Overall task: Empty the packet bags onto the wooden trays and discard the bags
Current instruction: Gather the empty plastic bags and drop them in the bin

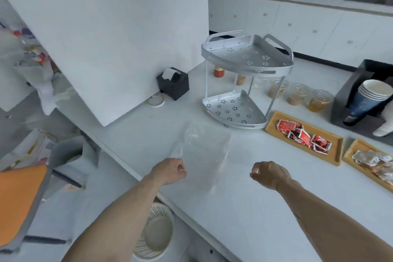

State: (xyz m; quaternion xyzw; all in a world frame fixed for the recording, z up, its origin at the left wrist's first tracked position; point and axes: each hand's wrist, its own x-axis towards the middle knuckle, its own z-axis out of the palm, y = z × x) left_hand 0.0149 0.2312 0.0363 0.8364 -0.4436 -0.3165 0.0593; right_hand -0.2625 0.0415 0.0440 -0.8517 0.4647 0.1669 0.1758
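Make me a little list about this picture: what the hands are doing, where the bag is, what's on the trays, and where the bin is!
left hand: left hand curled shut, pinching the edge of the clear bag
right hand: right hand curled, fingers loosely closed, apart from the bag
bag: see-through, looks empty, on the white counter
near tray: wooden tray with red packets
far tray: second wooden tray with pale packets
bin: white basket on the floor below the counter edge
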